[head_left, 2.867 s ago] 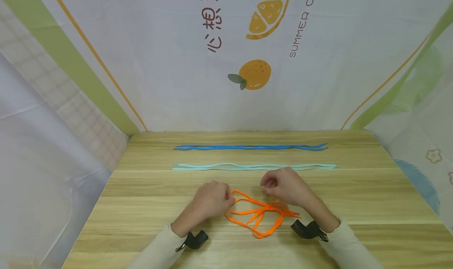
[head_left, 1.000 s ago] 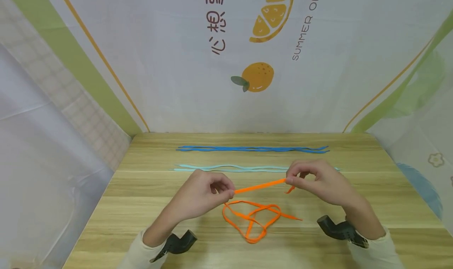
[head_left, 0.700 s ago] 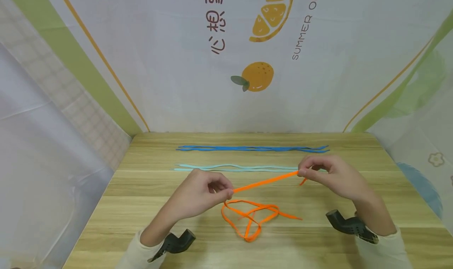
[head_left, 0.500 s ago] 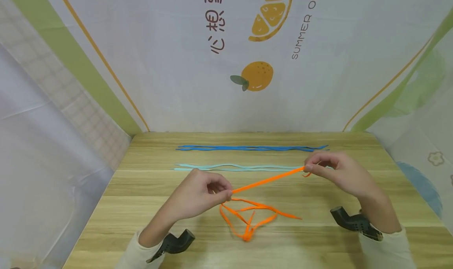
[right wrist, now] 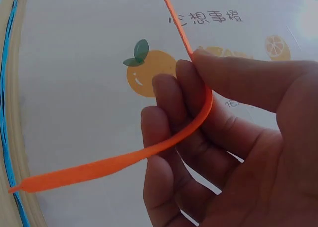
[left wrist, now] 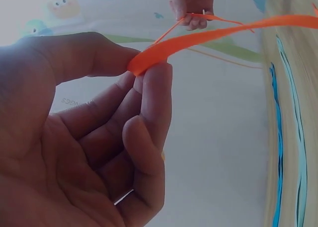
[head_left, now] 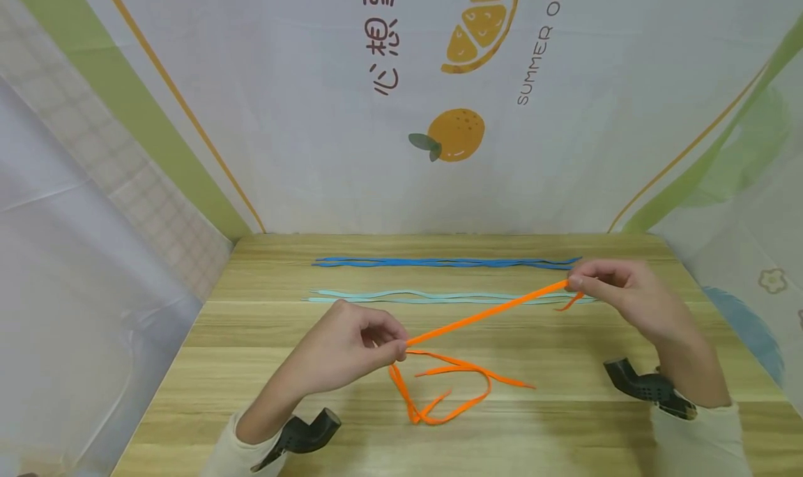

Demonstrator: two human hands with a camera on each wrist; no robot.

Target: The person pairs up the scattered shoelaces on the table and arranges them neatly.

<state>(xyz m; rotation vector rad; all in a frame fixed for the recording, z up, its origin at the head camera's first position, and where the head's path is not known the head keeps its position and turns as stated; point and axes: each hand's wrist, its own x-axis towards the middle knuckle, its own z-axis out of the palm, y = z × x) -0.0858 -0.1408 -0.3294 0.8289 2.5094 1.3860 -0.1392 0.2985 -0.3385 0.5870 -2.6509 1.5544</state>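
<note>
An orange shoelace [head_left: 486, 314] stretches taut and slanted between my two hands, higher at the right. My left hand [head_left: 351, 344] pinches it between thumb and index finger; in the left wrist view the flat orange shoelace [left wrist: 198, 38] runs out from that pinch. My right hand [head_left: 633, 299] pinches it near one end, and in the right wrist view a short tail of the shoelace [right wrist: 89, 173] with its tip hangs past the fingers. More orange lace [head_left: 461, 415] lies in loose loops on the table below my left hand, with several tips showing.
Pale mint shoelaces [head_left: 414, 296] lie straight across the wooden table [head_left: 251, 365]. Behind them, blue shoelaces [head_left: 426, 262] lie parallel near the back edge. A white printed cloth [head_left: 326, 163] hangs behind the table. Each wrist wears a black camera mount [head_left: 307, 434].
Both hands first hovered at the orange pile, then lifted a lace. My right hand has moved right and away, lengthening the taut stretch; the loops on the table have loosened and shrunk.
</note>
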